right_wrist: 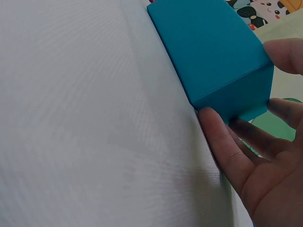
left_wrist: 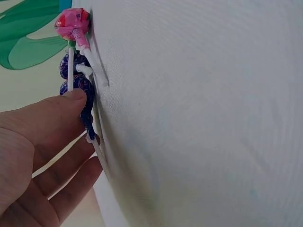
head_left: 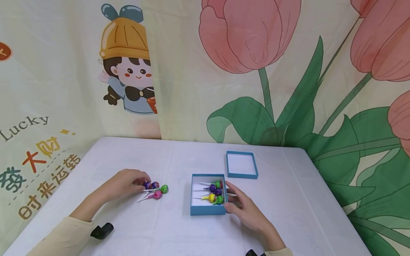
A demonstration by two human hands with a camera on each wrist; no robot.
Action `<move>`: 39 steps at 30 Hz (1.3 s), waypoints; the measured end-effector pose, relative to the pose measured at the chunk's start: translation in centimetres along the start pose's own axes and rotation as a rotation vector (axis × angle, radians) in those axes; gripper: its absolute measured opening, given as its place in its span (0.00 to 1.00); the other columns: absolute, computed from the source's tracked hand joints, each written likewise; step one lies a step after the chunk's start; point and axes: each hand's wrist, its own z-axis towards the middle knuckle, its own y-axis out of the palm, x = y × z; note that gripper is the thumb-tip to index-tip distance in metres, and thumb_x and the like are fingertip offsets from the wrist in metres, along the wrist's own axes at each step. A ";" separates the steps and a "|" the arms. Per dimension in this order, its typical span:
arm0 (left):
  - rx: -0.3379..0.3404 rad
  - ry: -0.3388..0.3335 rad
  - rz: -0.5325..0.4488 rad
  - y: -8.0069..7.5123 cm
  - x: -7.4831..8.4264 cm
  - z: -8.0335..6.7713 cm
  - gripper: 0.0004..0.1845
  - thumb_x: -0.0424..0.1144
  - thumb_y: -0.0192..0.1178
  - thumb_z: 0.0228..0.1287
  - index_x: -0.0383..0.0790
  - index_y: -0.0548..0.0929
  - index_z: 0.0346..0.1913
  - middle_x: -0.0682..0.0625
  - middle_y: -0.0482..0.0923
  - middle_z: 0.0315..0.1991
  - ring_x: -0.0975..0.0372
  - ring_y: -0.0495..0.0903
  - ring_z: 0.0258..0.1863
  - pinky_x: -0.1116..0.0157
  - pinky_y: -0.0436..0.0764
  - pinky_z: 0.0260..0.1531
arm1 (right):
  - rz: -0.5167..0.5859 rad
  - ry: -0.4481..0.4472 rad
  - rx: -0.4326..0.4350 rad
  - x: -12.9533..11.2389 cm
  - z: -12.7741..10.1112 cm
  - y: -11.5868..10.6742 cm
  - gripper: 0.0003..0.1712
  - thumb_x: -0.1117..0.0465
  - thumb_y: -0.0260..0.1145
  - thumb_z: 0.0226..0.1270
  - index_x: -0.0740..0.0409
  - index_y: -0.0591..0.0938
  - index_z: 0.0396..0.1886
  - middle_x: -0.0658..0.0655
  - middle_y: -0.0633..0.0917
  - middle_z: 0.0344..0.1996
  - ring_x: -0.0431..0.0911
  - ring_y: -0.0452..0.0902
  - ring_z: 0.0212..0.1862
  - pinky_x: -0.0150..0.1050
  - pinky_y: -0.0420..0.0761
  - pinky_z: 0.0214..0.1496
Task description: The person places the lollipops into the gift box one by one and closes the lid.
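Four lollipops (head_left: pixel 156 189) lie loose on the table (head_left: pixel 134 227), several more already in the blue box (head_left: pixel 208 210). The left hand (head_left: pixel 125 183) pinches a purple one; the right hand (head_left: pixel 243 206) steadies the box corner, fingers relaxed. Packing seems midway — next, probably a lift across into the box.

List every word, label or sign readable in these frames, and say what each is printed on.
"Lucky": on the printed backdrop at left, in grey letters.
"大财": on the same backdrop, in orange and yellow characters.
"时来运转": on the same backdrop, lower left, in brown and green characters.
A large green character at the far left edge is cut off and not readable.
Lollipop wrappers beside the blue box: print too small to read.
Wrist views: no legible text.
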 end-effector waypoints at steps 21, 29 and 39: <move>0.052 -0.034 0.008 -1.3 1.3 0.7 0.13 0.36 0.75 0.66 0.48 0.89 0.52 0.63 0.85 0.37 0.68 0.81 0.37 0.65 0.83 0.39 | 0.012 0.005 -0.004 0.0 0.0 0.0 0.41 0.48 0.67 0.79 0.35 0.61 0.85 0.61 0.71 0.76 0.56 0.77 0.69 0.53 0.82 0.66; 0.060 -0.012 -0.023 -1.7 4.1 2.2 0.12 0.37 0.75 0.67 0.49 0.89 0.51 0.63 0.85 0.36 0.68 0.81 0.36 0.65 0.83 0.39 | 0.007 -0.001 -0.002 0.0 -0.1 0.1 0.41 0.48 0.67 0.79 0.36 0.61 0.85 0.61 0.72 0.76 0.56 0.77 0.69 0.54 0.82 0.66; 0.020 0.018 -0.048 -0.9 9.2 5.0 0.13 0.39 0.75 0.67 0.48 0.89 0.52 0.62 0.85 0.36 0.68 0.81 0.35 0.69 0.83 0.38 | 0.006 -0.004 -0.005 -0.2 0.0 0.0 0.41 0.48 0.67 0.79 0.37 0.61 0.85 0.62 0.72 0.76 0.57 0.77 0.69 0.55 0.82 0.66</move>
